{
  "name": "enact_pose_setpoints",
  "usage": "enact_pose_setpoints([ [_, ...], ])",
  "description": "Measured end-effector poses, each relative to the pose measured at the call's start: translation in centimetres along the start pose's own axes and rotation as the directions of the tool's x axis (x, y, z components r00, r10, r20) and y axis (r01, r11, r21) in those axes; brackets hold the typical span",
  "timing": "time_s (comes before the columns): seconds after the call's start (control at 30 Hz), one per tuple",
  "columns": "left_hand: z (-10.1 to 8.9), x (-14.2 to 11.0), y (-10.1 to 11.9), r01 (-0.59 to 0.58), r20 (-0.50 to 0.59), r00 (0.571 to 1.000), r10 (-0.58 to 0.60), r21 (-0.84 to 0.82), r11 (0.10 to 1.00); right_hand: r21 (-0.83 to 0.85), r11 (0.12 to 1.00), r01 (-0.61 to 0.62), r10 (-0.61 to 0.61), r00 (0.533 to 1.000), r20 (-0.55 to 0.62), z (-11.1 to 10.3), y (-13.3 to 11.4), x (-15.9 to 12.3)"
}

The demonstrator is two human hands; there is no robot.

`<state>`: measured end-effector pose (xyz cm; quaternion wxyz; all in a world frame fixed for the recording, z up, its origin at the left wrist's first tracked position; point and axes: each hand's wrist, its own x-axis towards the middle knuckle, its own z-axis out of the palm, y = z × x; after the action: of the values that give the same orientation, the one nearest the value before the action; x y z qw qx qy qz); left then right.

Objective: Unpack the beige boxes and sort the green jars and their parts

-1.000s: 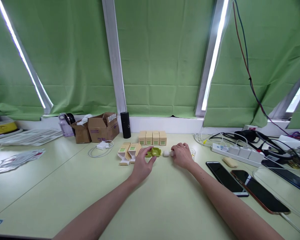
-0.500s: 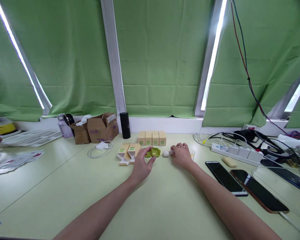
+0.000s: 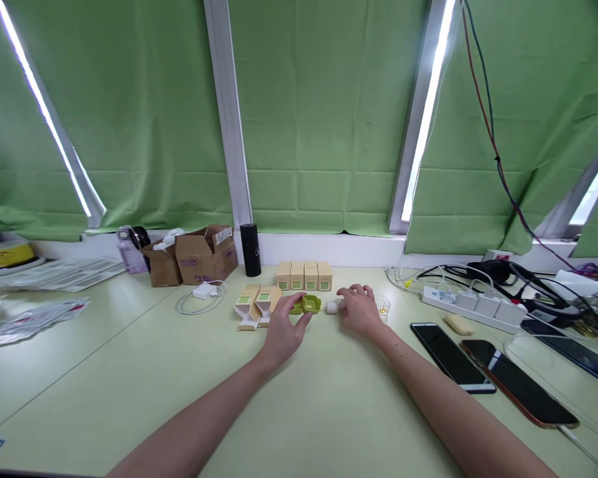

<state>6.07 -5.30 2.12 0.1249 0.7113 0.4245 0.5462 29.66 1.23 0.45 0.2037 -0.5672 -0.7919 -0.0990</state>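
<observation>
Left hand [image 3: 283,328] — pale table [image 3: 303,411], green curtains [image 3: 329,119]

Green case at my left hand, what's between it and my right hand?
In the head view, a small white piece lies between the green case and your right hand; whether that hand touches it is unclear.

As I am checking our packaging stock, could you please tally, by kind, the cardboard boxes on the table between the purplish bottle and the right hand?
Closed small tan boxes in the row: 4
Opened small tan boxes beside the left hand: 2
Larger brown cartons: 2
Total: 8
</observation>
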Motion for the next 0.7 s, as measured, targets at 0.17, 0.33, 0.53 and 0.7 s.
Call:
enact_pose_setpoints([
  [0.17,-0.1,0.0,0.3,-0.014,0.007,1.0,0.014,0.01,1.0,0.019,0.999,0.041,-0.04,0.999,-0.027,0.0,-0.9,-0.1],
  [0.33,-0.1,0.0,0.2,-0.022,0.008,1.0,0.021,0.019,1.0,0.026,0.999,0.024,-0.023,0.999,-0.031,0.6,-1.0,0.1],
  [0.53,-0.1,0.0,0.0,-0.011,0.013,1.0,0.011,0.027,1.0,0.011,1.0,0.003,-0.002,1.0,-0.03,1.1,-0.7,0.3],
  [0.7,-0.1,0.0,0.1,-0.016,0.009,1.0,0.016,0.03,0.999,-0.005,1.0,-0.005,0.005,0.999,-0.033,1.3,-0.6,0.5],
])
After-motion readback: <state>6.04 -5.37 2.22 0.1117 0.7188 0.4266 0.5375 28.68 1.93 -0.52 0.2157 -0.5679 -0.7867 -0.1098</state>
